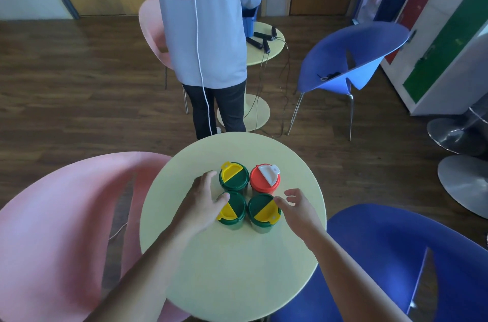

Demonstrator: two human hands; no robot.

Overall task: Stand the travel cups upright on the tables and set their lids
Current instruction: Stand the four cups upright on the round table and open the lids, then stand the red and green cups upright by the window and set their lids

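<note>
Fingers of the left hand spread loosely, thumb resting on one green-lidded cup. Right hand open, fingertips touching another. Two more cups stand upright beyond the fingers on the round worktop.

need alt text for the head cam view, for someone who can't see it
Four lidded travel cups stand upright in a square on a round yellow table: three green-lidded cups and one red-lidded cup. The left hand touches the near-left cup; the right hand touches the near-right one.
</note>
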